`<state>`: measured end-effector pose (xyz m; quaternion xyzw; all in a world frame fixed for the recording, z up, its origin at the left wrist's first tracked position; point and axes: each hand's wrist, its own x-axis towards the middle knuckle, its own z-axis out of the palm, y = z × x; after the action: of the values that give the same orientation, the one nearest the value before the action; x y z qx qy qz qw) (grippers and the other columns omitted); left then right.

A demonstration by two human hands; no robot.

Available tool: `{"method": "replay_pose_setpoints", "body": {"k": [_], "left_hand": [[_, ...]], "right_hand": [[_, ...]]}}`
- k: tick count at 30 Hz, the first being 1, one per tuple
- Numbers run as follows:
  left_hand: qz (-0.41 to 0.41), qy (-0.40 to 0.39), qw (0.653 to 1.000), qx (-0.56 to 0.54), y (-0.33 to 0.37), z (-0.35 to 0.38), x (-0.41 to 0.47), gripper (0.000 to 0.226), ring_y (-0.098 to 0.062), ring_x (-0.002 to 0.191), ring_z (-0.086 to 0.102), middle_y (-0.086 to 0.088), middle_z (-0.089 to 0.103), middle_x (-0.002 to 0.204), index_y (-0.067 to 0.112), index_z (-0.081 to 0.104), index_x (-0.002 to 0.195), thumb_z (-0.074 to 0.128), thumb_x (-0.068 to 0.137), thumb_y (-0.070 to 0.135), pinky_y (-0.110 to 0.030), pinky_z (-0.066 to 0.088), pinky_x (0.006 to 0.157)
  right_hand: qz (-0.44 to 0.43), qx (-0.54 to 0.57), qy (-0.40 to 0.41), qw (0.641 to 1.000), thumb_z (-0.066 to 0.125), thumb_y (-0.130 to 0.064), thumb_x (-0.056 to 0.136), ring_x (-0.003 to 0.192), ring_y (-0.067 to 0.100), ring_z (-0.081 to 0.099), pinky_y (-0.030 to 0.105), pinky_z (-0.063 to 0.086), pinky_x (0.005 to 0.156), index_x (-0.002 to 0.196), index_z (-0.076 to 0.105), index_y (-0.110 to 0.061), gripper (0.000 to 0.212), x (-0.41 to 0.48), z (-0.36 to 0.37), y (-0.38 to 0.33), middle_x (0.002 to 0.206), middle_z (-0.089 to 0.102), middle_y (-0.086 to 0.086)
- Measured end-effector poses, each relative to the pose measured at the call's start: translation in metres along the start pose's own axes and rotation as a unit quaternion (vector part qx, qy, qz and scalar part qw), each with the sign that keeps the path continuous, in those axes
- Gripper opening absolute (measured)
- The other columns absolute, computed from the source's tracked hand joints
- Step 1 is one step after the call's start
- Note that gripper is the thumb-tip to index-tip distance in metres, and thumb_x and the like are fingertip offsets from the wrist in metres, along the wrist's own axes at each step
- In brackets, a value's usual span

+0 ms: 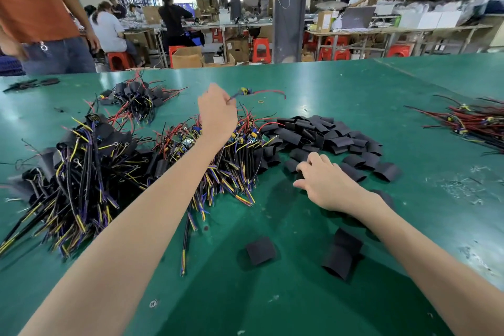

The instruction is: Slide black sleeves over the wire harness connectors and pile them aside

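head | your left hand (216, 114) is raised over the harness heap (218, 153), fingers pinching one wire harness (243, 91) whose yellow connector shows just past your knuckles | your right hand (324, 180) is at the near edge of the black sleeves (321, 133), fingers curled down among them, grip unclear | the sleeved pile (81, 155) lies to your left on the green table (354, 84)

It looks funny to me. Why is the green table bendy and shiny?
Head view: the wide-angle lens bows the green table at its far edge; pale glare patches sit on its surface; the workers behind look soft and smeared.
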<state>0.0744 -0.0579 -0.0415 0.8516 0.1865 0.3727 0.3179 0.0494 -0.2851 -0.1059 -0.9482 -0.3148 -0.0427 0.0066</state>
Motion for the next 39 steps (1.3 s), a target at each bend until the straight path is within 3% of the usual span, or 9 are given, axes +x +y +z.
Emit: {"method": "replay_pose_setpoints", "body": {"k": [5, 8, 14, 17, 21, 25, 30, 34, 39], "left_hand": [[0.096, -0.012, 0.993, -0.070, 0.033, -0.036, 0.008, 0.032, -0.027, 0.089, 0.056, -0.007, 0.055, 0.096, 0.008, 0.042, 0.110, 0.041, 0.085, -0.013, -0.032, 0.046, 0.067], [0.148, -0.071, 0.986, 0.007, 0.046, -0.061, 0.011, 0.058, -0.014, 0.073, 0.049, -0.006, 0.055, 0.098, 0.012, 0.041, 0.129, 0.034, 0.079, -0.016, -0.027, 0.037, 0.056], [0.090, -0.210, 0.967, 0.110, 0.034, -0.084, -0.013, 0.012, -0.017, 0.067, 0.047, -0.006, 0.056, 0.086, 0.011, 0.060, 0.094, 0.050, 0.091, 0.019, -0.027, 0.031, 0.056], [0.097, -0.198, 0.969, 0.112, 0.006, -0.084, -0.038, 0.027, -0.020, 0.076, 0.053, -0.007, 0.060, 0.083, 0.010, 0.063, 0.087, 0.057, 0.091, 0.036, -0.030, 0.032, 0.063], [0.113, -0.154, 0.980, 0.048, -0.020, -0.085, -0.060, 0.027, -0.019, 0.093, 0.051, -0.004, 0.060, 0.101, 0.010, 0.064, 0.105, 0.058, 0.092, 0.033, -0.026, 0.030, 0.073], [0.143, -0.121, 0.982, -0.022, -0.027, -0.088, -0.072, 0.020, -0.012, 0.090, 0.047, 0.005, 0.058, 0.101, 0.014, 0.063, 0.108, 0.060, 0.091, 0.024, -0.022, 0.029, 0.076], [0.179, -0.123, 0.974, -0.062, -0.027, -0.087, -0.086, 0.019, -0.009, 0.086, 0.047, 0.009, 0.058, 0.098, 0.012, 0.063, 0.109, 0.062, 0.090, 0.013, -0.019, 0.032, 0.079], [0.184, -0.134, 0.970, -0.082, -0.025, -0.089, -0.089, 0.017, 0.012, 0.072, 0.045, 0.022, 0.052, 0.082, 0.014, 0.063, 0.109, 0.056, 0.093, 0.013, -0.006, 0.030, 0.069], [0.187, -0.147, 0.967, -0.089, -0.025, -0.090, -0.091, 0.013, 0.005, 0.060, 0.041, 0.018, 0.049, 0.073, 0.019, 0.061, 0.103, 0.054, 0.095, 0.013, -0.009, 0.029, 0.060]], "right_hand": [[0.024, 0.026, 0.048, 0.998, 0.039, -0.037, 0.099, 0.108, 0.027, 0.041, 0.036, 0.039, 0.088, 0.123, 0.045, -0.009, 0.038, 0.002, -0.004, -0.002, 0.117, 0.038, 0.010], [0.024, 0.076, 0.064, 0.995, 0.041, -0.033, 0.099, 0.107, 0.029, 0.043, 0.039, 0.042, 0.090, 0.125, 0.044, -0.006, 0.038, 0.001, -0.006, -0.002, 0.117, 0.036, 0.012], [0.044, 0.212, 0.079, 0.973, 0.046, -0.026, 0.096, 0.111, 0.036, 0.044, 0.038, 0.040, 0.090, 0.120, 0.045, -0.005, 0.032, 0.005, -0.008, -0.005, 0.126, 0.036, 0.018], [0.043, 0.245, 0.088, 0.965, 0.049, -0.026, 0.095, 0.107, 0.034, 0.046, 0.033, 0.038, 0.084, 0.120, 0.044, -0.004, 0.034, 0.005, -0.009, -0.008, 0.125, 0.037, 0.017], [-0.019, 0.181, 0.119, 0.976, 0.053, -0.025, 0.095, 0.088, 0.022, 0.041, 0.021, 0.028, 0.081, 0.124, 0.043, 0.002, 0.041, 0.001, -0.006, -0.006, 0.112, 0.038, 0.014], [-0.021, 0.232, 0.133, 0.963, 0.058, -0.022, 0.091, 0.098, 0.026, 0.051, 0.029, 0.035, 0.093, 0.128, 0.044, -0.004, 0.044, 0.002, -0.004, -0.007, 0.115, 0.038, 0.008], [-0.028, 0.285, 0.204, 0.936, 0.068, -0.013, 0.084, 0.097, 0.020, 0.052, 0.018, 0.033, 0.087, 0.117, 0.055, -0.004, 0.037, 0.005, -0.005, -0.008, 0.108, 0.048, 0.006], [-0.030, 0.339, 0.229, 0.912, 0.073, -0.009, 0.079, 0.081, 0.004, 0.048, 0.021, 0.043, 0.083, 0.112, 0.060, -0.006, 0.036, 0.004, -0.009, -0.011, 0.103, 0.049, 0.001], [-0.031, 0.411, 0.244, 0.878, 0.073, -0.003, 0.076, 0.082, -0.015, 0.051, 0.005, 0.044, 0.077, 0.107, 0.063, -0.008, 0.033, 0.004, -0.011, -0.011, 0.103, 0.054, 0.000]]}}
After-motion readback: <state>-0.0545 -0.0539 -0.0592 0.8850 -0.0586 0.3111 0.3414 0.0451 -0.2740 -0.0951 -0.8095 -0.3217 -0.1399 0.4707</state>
